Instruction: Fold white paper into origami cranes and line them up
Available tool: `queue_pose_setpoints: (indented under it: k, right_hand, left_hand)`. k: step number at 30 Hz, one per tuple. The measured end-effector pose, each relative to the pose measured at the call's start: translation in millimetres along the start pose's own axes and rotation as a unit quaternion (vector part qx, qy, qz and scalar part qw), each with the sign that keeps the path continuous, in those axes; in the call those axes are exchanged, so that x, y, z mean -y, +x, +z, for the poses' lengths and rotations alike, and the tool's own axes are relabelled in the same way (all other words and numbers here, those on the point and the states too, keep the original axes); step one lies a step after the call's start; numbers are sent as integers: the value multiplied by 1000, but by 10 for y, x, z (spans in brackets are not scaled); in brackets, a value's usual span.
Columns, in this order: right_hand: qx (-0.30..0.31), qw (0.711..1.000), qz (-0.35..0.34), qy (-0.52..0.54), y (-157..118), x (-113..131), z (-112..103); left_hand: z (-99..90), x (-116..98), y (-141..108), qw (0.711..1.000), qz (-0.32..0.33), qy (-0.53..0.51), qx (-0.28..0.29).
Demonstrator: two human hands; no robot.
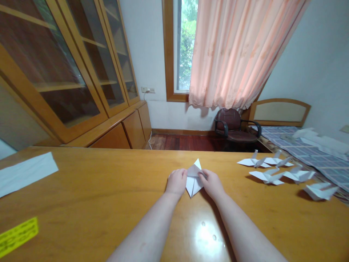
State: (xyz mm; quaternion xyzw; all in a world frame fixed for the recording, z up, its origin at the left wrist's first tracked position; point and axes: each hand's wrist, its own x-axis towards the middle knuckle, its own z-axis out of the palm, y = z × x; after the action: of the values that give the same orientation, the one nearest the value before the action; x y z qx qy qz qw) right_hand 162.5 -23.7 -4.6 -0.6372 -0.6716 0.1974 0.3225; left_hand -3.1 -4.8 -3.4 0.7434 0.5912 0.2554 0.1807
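Observation:
A white sheet of folded paper (193, 185), kite-shaped with a centre crease and a flap folded across its upper part, is at the middle of the wooden table (109, 203). My left hand (177, 182) grips its left edge, fingers curled and thumb against the paper. On the opposite edge, my right hand (212, 183) pinches the paper between thumb and fingers. The paper's top point sticks up beyond both hands, and its lower point faces me. Some fingertips are hidden behind the paper.
Several folded paper cranes (266, 176) stand at the table's right. A white paper strip (29, 173) and a yellow note (17, 236) lie at the left. Beyond are a glass cabinet (94, 72), an office chair (234, 125) and a bed (313, 145).

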Motion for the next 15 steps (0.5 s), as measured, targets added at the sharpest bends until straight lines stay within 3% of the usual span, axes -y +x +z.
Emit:
queue_pose_setpoints:
  k: [5,15]
  right_hand:
    - [6,1000,-1,4,-3,0,1]
    - [1,1000,-7,5,-3,-6,13]
  left_hand:
    - [-1,-23,-1,1000,-26,-4,13]
    - [58,45,4,1000,-1,11,-1]
